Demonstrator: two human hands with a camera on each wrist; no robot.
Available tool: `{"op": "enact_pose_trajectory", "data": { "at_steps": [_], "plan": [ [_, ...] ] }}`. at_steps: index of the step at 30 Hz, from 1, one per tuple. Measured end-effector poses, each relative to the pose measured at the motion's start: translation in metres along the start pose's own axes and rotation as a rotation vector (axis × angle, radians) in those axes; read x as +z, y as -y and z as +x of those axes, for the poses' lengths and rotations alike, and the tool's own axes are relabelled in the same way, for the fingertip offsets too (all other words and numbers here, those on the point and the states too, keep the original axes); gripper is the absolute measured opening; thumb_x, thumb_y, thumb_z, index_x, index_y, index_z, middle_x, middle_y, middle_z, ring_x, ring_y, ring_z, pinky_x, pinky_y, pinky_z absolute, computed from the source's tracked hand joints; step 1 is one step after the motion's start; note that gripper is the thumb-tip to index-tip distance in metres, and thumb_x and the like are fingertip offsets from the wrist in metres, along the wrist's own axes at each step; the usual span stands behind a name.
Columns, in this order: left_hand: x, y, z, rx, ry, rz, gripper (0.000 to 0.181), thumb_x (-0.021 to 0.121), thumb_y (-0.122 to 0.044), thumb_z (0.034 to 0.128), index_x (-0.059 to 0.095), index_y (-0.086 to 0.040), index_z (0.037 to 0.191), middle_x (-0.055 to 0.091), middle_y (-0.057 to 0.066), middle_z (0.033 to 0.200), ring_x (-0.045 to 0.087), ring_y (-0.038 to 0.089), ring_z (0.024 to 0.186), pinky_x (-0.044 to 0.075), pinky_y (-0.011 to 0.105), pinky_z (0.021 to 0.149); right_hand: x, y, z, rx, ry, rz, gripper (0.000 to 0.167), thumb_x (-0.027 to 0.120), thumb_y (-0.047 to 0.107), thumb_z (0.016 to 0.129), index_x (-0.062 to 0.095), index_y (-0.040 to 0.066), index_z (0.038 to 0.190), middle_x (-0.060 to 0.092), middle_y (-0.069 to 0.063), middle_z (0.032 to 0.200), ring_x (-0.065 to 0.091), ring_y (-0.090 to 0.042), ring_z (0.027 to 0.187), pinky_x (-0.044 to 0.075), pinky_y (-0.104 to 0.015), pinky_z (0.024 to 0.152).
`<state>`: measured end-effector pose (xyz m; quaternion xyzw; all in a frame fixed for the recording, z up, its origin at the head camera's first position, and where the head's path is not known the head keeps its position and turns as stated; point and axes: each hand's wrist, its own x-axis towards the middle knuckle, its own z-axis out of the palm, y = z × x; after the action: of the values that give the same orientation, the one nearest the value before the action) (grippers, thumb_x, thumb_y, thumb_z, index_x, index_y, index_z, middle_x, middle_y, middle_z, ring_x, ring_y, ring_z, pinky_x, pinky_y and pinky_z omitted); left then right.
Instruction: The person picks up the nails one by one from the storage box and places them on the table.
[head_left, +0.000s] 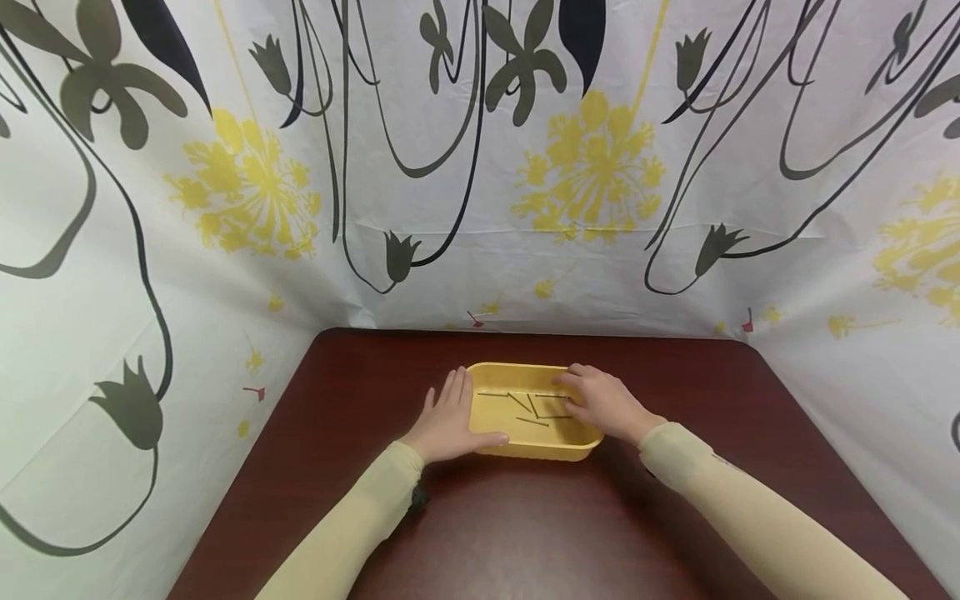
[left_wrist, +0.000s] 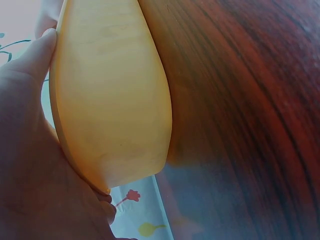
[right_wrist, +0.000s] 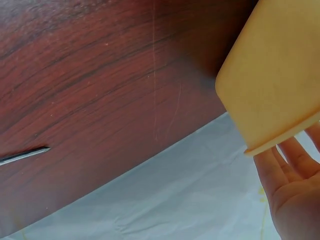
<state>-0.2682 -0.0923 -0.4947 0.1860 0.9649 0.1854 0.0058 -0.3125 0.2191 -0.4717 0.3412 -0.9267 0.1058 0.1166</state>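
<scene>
A shallow yellow plastic tray (head_left: pixel 532 451) sits on the table, with several thin nails (head_left: pixel 532 422) scattered across its bottom. My left hand (head_left: pixel 448 425) rests against the tray's left end, fingers straight along the rim and thumb over the front rim. In the left wrist view, that thumb (left_wrist: pixel 37 55) lies along the edge of the yellow wall (left_wrist: pixel 112 100). Over the right end reaches my right hand (head_left: pixel 600 402), its fingers and thumb apart and bent down inside, near the nails. The right wrist view shows those fingers (right_wrist: pixel 295 160) passing behind the rim, fingertips hidden.
The dark red-brown table (head_left: pixel 517 533) extends around the tray. A pointed metal rod, like a nail (right_wrist: pixel 25 155), lies on the tabletop in the right wrist view. White patterned cloth (head_left: pixel 465 208) hangs behind and along both sides.
</scene>
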Motion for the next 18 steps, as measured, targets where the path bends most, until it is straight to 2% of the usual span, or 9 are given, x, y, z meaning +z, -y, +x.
{"op": "enact_pose_trajectory", "data": {
  "at_steps": [8, 11, 18],
  "plan": [
    [0.001, 0.001, 0.001, -0.002, 0.000, -0.005, 0.135, 0.045, -0.095, 0.0721, 0.004, -0.002, 0.161, -0.001, 0.013, 0.168, 0.000, 0.027, 0.154, 0.012, 0.061, 0.117, 0.015, 0.002, 0.010, -0.044, 0.045, -0.065, 0.036, 0.076, 0.017, 0.086, 0.070, 0.010, 0.121, 0.064, -0.006, 0.110, 0.065, -0.024, 0.090, 0.055, -0.045, 0.072],
    [0.002, 0.001, 0.002, -0.003, 0.002, -0.009, 0.133, 0.048, -0.093, 0.0734, 0.004, -0.002, 0.161, -0.002, 0.013, 0.168, -0.001, 0.027, 0.154, 0.012, 0.061, 0.117, 0.019, 0.004, 0.012, -0.048, 0.062, -0.072, 0.036, 0.076, 0.017, 0.085, 0.070, 0.011, 0.120, 0.063, -0.005, 0.105, 0.064, -0.022, 0.085, 0.055, -0.044, 0.067],
    [0.002, 0.001, 0.002, 0.000, -0.004, -0.001, 0.134, 0.048, -0.093, 0.0730, 0.007, -0.001, 0.161, -0.001, 0.013, 0.168, 0.000, 0.028, 0.154, 0.012, 0.060, 0.117, 0.029, 0.004, 0.015, -0.026, 0.122, -0.111, 0.038, 0.074, 0.019, 0.086, 0.071, 0.015, 0.123, 0.065, -0.003, 0.107, 0.064, -0.019, 0.086, 0.055, -0.041, 0.066]
  ]
}}
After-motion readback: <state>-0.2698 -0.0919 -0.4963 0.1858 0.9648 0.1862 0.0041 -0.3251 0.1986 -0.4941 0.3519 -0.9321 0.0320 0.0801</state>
